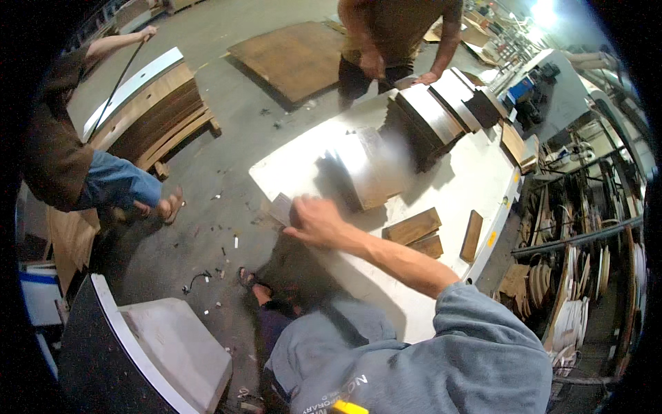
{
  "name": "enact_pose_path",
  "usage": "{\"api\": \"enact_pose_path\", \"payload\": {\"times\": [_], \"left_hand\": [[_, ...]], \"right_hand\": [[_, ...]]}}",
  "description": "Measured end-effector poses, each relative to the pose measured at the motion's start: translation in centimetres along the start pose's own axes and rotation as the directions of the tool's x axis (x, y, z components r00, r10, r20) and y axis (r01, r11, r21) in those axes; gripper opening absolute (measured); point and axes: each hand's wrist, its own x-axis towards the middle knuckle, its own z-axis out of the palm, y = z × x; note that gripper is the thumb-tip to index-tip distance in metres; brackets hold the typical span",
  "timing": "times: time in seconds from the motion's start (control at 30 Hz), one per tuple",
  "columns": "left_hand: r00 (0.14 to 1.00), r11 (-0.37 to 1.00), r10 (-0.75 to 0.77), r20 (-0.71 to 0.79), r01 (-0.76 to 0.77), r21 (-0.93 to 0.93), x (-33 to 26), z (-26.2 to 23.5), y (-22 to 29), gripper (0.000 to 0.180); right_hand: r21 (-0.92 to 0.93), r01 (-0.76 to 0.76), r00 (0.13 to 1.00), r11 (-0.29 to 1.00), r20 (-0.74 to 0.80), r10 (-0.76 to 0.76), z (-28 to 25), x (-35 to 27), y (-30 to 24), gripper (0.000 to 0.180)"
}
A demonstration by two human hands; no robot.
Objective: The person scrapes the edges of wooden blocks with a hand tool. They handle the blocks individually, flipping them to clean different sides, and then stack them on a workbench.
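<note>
My right hand (316, 219) is at the near left corner of the white worktable (276, 164), its arm stretched across from a grey sleeve. Its fingers are closed around the edge of a small pale flat piece (281, 208), which sticks out at the table's end. My left hand is out of view. Beyond my right hand, a stack of panels with a shiny pale top (365, 165) stands on the table. Nearer me lie short brown wooden pieces (414, 226) and a separate brown strip (472, 236).
Across the table, a co-worker (396, 41) handles another panel stack (431, 114). At left, a person (65, 152) holds a thin rod by a palletised stack (148, 103). A brown sheet (289, 58) lies on the floor. Rolls of edging (538, 283) fill a rack at right.
</note>
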Motion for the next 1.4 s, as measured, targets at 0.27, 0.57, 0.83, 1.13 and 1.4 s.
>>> {"api": "enact_pose_path", "payload": {"times": [0.27, 0.57, 0.83, 1.13, 1.4], "left_hand": [[0.533, 0.818, -0.198, -0.822, 0.552, 0.161, -7.0, -6.1, -3.0, 0.030], [0.198, 0.778, -0.301, -0.933, 0.617, -0.120, -16.5, -10.0, -9.7, 0.060], [0.550, 0.135, 0.025, -0.835, 0.825, 0.548, -13.0, -25.8, -11.0, 0.046], [0.746, -0.069, -0.004, -0.666, 0.664, 0.745, -7.3, -34.9, -13.7, 0.053], [0.778, -0.115, -0.007, -0.628, 0.623, 0.773, -7.4, -34.7, -14.0, 0.057]], "right_hand": [[0.136, -0.223, 0.969, 0.965, -0.080, 0.235, 0.2, 0.2, -0.7, 0.073], [0.282, -0.077, 0.927, 0.956, -0.333, 0.173, 1.2, 1.1, 1.0, 0.062], [0.481, 0.168, 0.841, 0.861, -0.525, 0.129, 5.0, 3.1, 2.9, 0.046], [0.443, 0.241, 0.844, 0.863, -0.535, 0.038, 4.3, 3.1, 3.0, 0.042], [0.473, 0.219, 0.847, 0.853, -0.527, 0.074, 4.3, 3.1, 2.8, 0.041]]}}
